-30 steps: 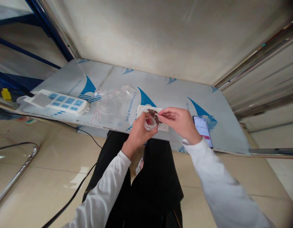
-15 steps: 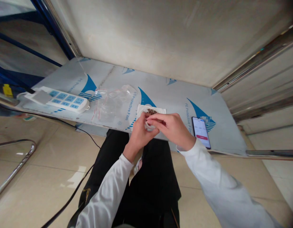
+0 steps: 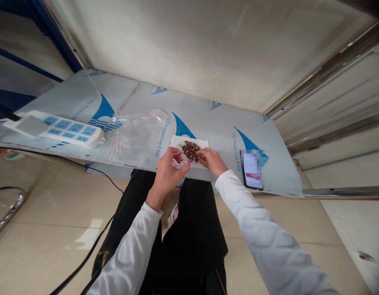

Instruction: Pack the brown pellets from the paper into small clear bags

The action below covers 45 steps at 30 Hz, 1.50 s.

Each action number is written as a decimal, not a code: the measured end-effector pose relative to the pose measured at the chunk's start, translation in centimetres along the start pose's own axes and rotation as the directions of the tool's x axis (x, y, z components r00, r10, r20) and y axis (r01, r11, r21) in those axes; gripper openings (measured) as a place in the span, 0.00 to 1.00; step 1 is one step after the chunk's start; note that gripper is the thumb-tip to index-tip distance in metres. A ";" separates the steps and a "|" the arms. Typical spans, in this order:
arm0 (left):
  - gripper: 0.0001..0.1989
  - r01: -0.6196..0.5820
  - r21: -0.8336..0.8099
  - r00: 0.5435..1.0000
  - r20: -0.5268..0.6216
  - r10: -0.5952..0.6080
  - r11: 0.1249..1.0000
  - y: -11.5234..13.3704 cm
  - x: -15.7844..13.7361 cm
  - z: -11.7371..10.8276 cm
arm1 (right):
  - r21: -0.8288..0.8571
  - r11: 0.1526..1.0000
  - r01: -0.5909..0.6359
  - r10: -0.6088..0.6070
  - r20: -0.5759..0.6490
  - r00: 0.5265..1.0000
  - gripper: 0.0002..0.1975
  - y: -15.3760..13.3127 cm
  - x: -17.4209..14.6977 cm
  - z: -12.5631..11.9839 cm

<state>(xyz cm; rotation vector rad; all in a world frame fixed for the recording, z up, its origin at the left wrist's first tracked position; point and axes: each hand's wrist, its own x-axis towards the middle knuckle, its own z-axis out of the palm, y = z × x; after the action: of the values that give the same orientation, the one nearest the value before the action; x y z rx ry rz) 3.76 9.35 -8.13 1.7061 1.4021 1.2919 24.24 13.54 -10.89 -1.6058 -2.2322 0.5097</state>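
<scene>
A heap of small, shiny brown pieces (image 3: 189,150), too small to name for certain, lies on a white paper sheet (image 3: 204,143) near the front edge of the bench. Just left of the heap, my left hand (image 3: 169,170) is curled around a small clear plastic bag (image 3: 179,162), its mouth held apart between thumb and fingers. My right hand (image 3: 211,159) reaches the heap's right side, fingertips bent together and touching the pieces. Whatever sits between those fingertips is too small to make out.
Clear zip bags (image 3: 137,133) lie flat left of the paper. Farther left is a white power strip (image 3: 94,135) with a plug in it. A phone (image 3: 252,170) rests on the right. The film-covered bench (image 3: 208,116) meets a wall behind.
My right hand has moved away from the bag in my left hand and down to the heap. The heap is now more exposed. The view has shifted slightly.
</scene>
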 end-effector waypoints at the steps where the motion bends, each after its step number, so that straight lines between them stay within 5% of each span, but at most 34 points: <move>1: 0.14 0.003 -0.001 1.000 0.001 -0.003 1.000 0.0 0.0 0.0 | 0.000 1.000 0.003 -0.003 0.000 1.000 0.09 -0.1 0.1 -0.1; 5: 0.14 0.005 -0.007 1.000 0.025 -0.005 1.000 -0.1 0.0 0.0 | 0.021 0.999 -0.024 0.025 -0.063 0.998 0.07 -1.1 0.0 -1.3; 9: 0.14 -0.006 -0.034 0.998 0.061 0.008 0.999 0.5 -0.1 0.0 | 0.362 0.932 -0.027 0.127 -0.256 0.958 0.07 -5.7 -1.1 -3.3; 11: 0.15 -0.015 -0.049 0.997 0.076 0.018 0.999 0.9 -0.2 0.1 | 0.449 0.893 0.027 0.092 -0.241 0.966 0.08 -8.7 -1.6 -4.2; 15: 0.16 -0.013 -0.056 0.995 0.094 0.018 0.998 1.2 -0.4 0.3 | 0.332 0.935 0.127 -0.071 -0.177 0.982 0.05 -11.6 -1.9 -4.9; 22: 0.15 0.012 -0.057 1.000 0.016 -0.011 0.998 0.4 -0.2 -0.1 | 0.371 0.927 -0.050 0.139 -0.217 0.966 0.09 -4.2 -0.6 -3.6; 27: 0.15 0.027 -0.045 1.000 0.001 -0.027 0.999 0.1 -0.1 -0.4 | 0.131 0.991 0.021 -0.022 0.007 1.000 0.10 -0.3 -0.5 -1.4; 33: 0.14 0.007 -0.049 1.000 0.008 -0.006 0.999 -0.1 -0.1 -0.2 | -0.030 0.981 0.193 -0.190 0.064 0.980 0.08 -0.5 0.1 -1.0; 39: 0.14 0.015 -0.052 1.000 0.019 -0.014 0.999 -0.2 -0.2 0.0 | -0.308 0.943 0.127 -0.094 0.118 0.989 0.10 -1.8 0.5 -1.0; 45: 0.14 0.027 -0.039 0.999 0.030 -0.025 0.999 -0.4 -0.2 0.0 | -0.142 0.990 0.000 -0.010 -0.067 0.998 0.04 -2.6 0.4 -1.2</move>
<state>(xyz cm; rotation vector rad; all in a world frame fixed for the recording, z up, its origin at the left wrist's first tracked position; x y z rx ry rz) 3.60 9.24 -8.55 1.6690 1.3684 1.2669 22.53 13.30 -8.54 -1.6594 -2.2658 0.2959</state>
